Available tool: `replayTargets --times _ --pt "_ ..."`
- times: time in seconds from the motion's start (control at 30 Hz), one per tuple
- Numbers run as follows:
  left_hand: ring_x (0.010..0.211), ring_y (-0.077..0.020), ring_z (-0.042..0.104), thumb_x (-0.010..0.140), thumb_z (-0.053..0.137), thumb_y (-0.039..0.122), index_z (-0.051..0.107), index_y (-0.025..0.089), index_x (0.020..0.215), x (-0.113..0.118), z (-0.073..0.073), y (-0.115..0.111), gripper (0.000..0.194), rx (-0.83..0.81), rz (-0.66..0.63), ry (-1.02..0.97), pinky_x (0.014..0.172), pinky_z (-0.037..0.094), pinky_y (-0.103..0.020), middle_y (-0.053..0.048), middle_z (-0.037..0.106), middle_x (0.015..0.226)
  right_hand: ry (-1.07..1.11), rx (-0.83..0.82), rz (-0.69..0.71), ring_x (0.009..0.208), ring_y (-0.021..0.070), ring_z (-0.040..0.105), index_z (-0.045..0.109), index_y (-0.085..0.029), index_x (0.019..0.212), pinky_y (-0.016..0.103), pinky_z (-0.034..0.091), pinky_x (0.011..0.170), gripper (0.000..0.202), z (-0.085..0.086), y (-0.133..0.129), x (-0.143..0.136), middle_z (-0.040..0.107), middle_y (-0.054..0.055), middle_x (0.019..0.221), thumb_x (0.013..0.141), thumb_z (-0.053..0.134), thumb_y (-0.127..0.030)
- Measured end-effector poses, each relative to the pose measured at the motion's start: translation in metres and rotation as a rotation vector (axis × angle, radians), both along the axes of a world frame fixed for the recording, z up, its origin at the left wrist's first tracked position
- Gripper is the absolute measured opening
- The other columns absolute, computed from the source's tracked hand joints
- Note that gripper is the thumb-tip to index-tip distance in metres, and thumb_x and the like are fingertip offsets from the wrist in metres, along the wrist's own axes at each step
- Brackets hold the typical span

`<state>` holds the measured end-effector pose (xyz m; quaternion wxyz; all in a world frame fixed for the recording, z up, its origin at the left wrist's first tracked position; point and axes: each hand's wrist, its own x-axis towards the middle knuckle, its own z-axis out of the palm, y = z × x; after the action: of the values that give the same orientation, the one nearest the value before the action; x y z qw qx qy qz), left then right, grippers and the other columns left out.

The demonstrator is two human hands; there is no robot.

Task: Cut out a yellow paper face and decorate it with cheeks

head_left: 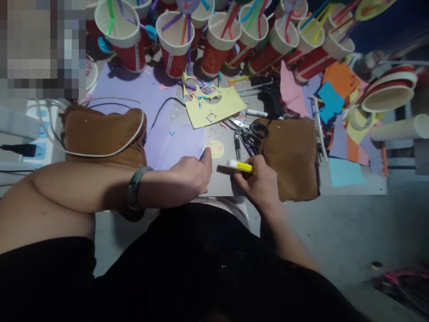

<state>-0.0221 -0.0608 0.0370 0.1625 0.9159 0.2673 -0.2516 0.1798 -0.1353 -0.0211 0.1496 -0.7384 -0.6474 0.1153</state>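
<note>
A small yellow paper circle (215, 149) with a face and pink cheeks lies on the grey table (223, 183). The fingertips of my left hand (194, 175) touch its left edge. Closed around a yellow marker (244, 167) with a white end, my right hand (259, 179) is just right of and below the circle. Behind it, black-handled scissors (250, 128) and a black pen (237, 144) rest on the table. A cut yellow sheet (216, 107) lies further back.
Red and white cups (174, 44) with coloured straws line the back. Brown pouches (290, 156) flank both hands, a white cable (142, 118) crosses the left one, and paper scraps (331, 100) lie at the right.
</note>
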Motion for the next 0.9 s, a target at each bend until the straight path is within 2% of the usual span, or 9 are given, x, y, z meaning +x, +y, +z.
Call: replayTargets --times 0.13,0.3,0.43,0.57,0.63,0.77,0.9 --pt "0.090 -0.0318 0.067 0.094 0.056 0.038 0.039 0.002 0.152 -0.001 0.000 0.000 0.070 0.025 -0.033 0.007 0.066 0.052 -0.041 -0.033 0.016 0.161 -0.025 0.009 -0.019 0.060 0.0163 0.051 0.047 -0.023 0.085 0.030 0.036 0.057 0.017 -0.003 0.005 0.003 0.058 0.002 0.070 0.074 0.059 -0.029" --pt "0.094 -0.0323 0.068 0.094 0.057 0.042 0.038 0.007 0.154 -0.002 -0.004 -0.001 0.072 0.039 -0.022 0.016 0.068 0.053 -0.040 -0.030 0.014 0.164 -0.057 0.011 -0.039 0.059 0.0159 0.050 0.048 -0.022 0.087 0.030 0.034 0.056 0.020 -0.005 0.008 0.005 0.059 0.002 0.071 0.075 0.061 -0.031" --pt "0.098 -0.0346 0.067 0.094 0.056 0.041 0.036 0.005 0.154 -0.003 -0.006 -0.002 0.073 0.036 -0.007 0.016 0.069 0.053 -0.041 -0.031 0.013 0.163 -0.070 0.034 -0.080 0.060 0.0162 0.051 0.047 -0.023 0.088 0.029 0.031 0.055 0.037 -0.001 0.009 0.004 0.058 0.001 0.072 0.074 0.071 -0.048" --pt "0.100 -0.0343 0.067 0.093 0.059 0.035 0.036 0.008 0.155 -0.002 -0.005 -0.001 0.072 -0.004 0.016 0.044 0.070 0.053 -0.041 -0.030 0.013 0.165 0.001 0.048 -0.050 0.056 0.0151 0.049 0.047 -0.024 0.089 0.029 0.034 0.053 0.053 0.005 0.010 0.002 0.053 -0.002 0.066 0.069 0.074 -0.065" --pt "0.100 -0.0343 0.066 0.092 0.059 0.033 0.038 0.009 0.154 -0.002 -0.005 0.000 0.070 -0.009 0.022 0.041 0.070 0.052 -0.041 -0.030 0.013 0.165 0.036 0.048 -0.031 0.054 0.0137 0.047 0.046 -0.024 0.089 0.029 0.034 0.052 0.052 0.006 0.011 0.001 0.051 -0.004 0.064 0.070 0.074 -0.065" --pt "0.098 -0.0333 0.066 0.091 0.059 0.030 0.042 0.010 0.152 -0.003 -0.003 0.001 0.067 -0.033 0.027 0.031 0.070 0.052 -0.040 -0.028 0.015 0.165 0.028 0.063 -0.013 0.054 0.0124 0.046 0.046 -0.024 0.087 0.028 0.033 0.052 0.039 0.005 0.016 -0.001 0.054 -0.003 0.067 0.076 0.071 -0.052" --pt "0.095 -0.0339 0.068 0.091 0.058 0.029 0.035 0.009 0.155 -0.002 0.000 0.002 0.071 -0.056 0.019 0.061 0.067 0.053 -0.041 -0.029 0.012 0.165 0.037 0.064 -0.011 0.055 0.0134 0.047 0.046 -0.024 0.088 0.029 0.034 0.053 0.036 0.005 0.021 0.000 0.055 -0.001 0.069 0.078 0.068 -0.050"
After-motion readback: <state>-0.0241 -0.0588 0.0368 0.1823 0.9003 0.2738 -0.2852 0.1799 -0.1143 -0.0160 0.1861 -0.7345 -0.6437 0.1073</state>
